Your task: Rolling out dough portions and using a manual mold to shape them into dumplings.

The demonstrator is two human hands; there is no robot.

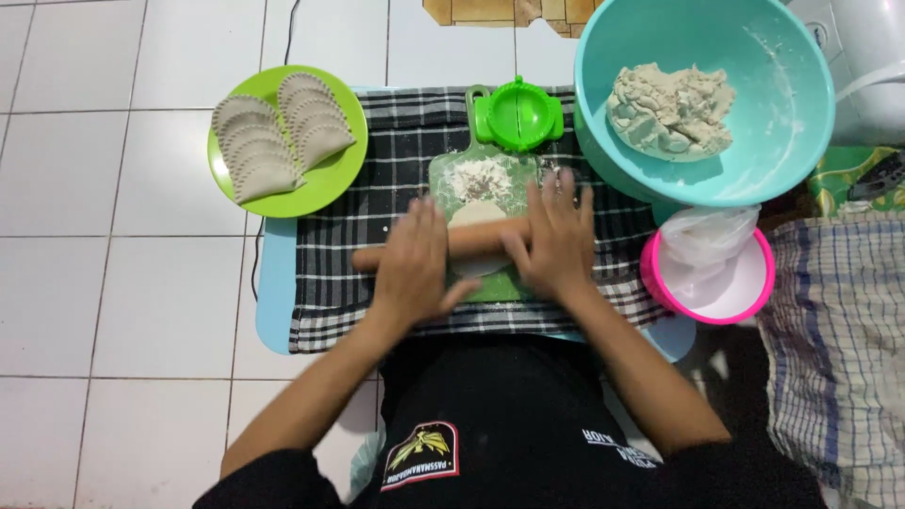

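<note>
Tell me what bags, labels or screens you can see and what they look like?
Plastic bag: thin, see-through white, crumpled inside the round pink tub right of the checked cloth.
Chest badge: a shield-like patch, red-edged with a yellow picture, on the person's black shirt at the bottom.
Small white lettering: a short printed patch on the same shirt, right of the badge.
No screens or signs show.

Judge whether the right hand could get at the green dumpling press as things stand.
Probably yes. The right hand lies flat on the rolling pin, and the press sits just beyond it at the top of the board, with only floured board between.
</note>
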